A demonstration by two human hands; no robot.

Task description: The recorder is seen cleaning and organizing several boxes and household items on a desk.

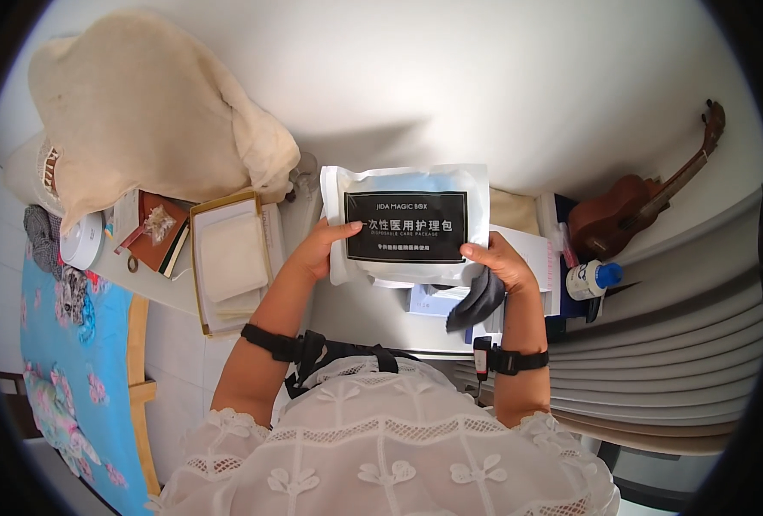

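Observation:
A sealed white plastic care package (407, 271) with a black printed label is held up above the table, upright towards me. My left hand (330, 245) grips its left edge, thumb over the front. At the lower right corner my right hand (500, 258) pinches it, thumb on the label's edge. A dark grey cloth (478, 303) hangs just below and beside my right hand; whether the fingers hold it I cannot tell. Behind and under the package lie white boxes (520, 248) and papers, partly hidden.
Left on the table are a gold-rimmed box lid (194, 271) holding white pads, notebooks (162, 238) and a large beige cloth cover (149, 109). On the right are a blue-capped bottle (584, 282), a ukulele (613, 216) and a grey curtain (665, 309). A bed (97, 387) stands lower left.

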